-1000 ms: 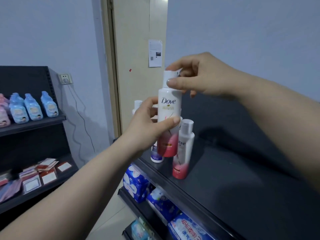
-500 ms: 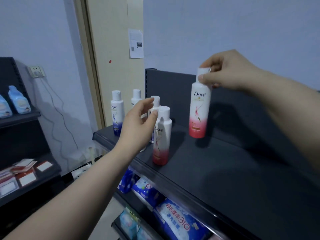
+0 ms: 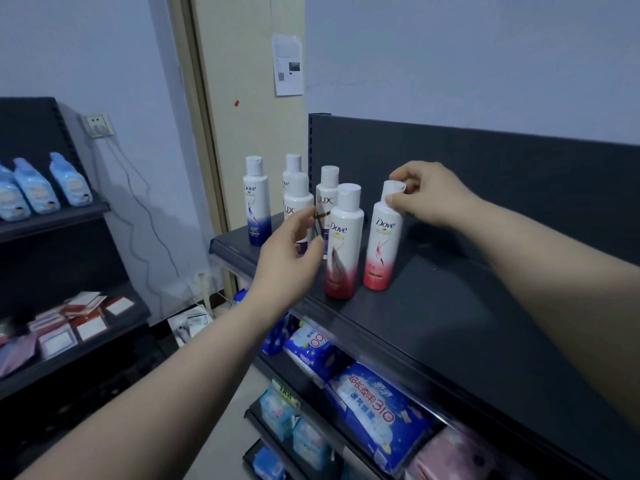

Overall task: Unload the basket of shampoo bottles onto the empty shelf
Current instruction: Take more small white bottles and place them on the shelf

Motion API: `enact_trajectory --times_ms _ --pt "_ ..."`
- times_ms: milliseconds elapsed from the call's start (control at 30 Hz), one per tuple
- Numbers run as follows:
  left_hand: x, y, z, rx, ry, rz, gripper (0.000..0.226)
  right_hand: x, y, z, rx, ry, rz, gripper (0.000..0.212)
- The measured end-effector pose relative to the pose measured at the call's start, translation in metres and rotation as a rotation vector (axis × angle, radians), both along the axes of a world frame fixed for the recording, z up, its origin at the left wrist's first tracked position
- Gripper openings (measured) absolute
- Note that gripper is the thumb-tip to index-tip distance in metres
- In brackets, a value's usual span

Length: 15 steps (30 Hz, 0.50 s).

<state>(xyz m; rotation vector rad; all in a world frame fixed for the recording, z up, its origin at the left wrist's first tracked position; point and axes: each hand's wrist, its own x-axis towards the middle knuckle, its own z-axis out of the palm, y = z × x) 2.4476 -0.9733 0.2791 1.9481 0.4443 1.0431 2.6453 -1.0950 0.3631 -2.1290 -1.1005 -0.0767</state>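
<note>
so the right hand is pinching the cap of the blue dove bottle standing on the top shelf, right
Not quite: the head view shows the right hand pinching the cap of the rightmost pink Dove bottle standing on the top shelf.

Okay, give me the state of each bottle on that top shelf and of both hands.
Right pink Dove bottle: upright on the shelf, cap pinched.
Left pink Dove bottle: upright, cap on.
Blue Dove bottle: upright, cap on.
Two Lux bottles: upright, partly hidden behind the left hand.
Rear Dove bottle: upright, mostly hidden.
Right hand: pinches the cap.
Left hand: relaxed, holds nothing.
</note>
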Motion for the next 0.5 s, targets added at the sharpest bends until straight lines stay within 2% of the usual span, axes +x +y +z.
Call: enact_trajectory --times_ms 100,300,500 --pt "-0.004 0.000 0.009 0.037 0.005 -0.024 0.046 -0.013 -0.008 0.007 -0.011 -0.056 -0.035 0.051" --pt "-0.013 -0.005 0.029 0.144 0.041 -0.142 0.049 -0.059 -0.048 0.014 -0.078 -0.252 -0.155 0.057" --pt "-0.030 -0.036 0.029 0.286 0.081 -0.253 0.051 -0.126 -0.108 -0.004 -0.171 -0.281 -0.311 0.061"
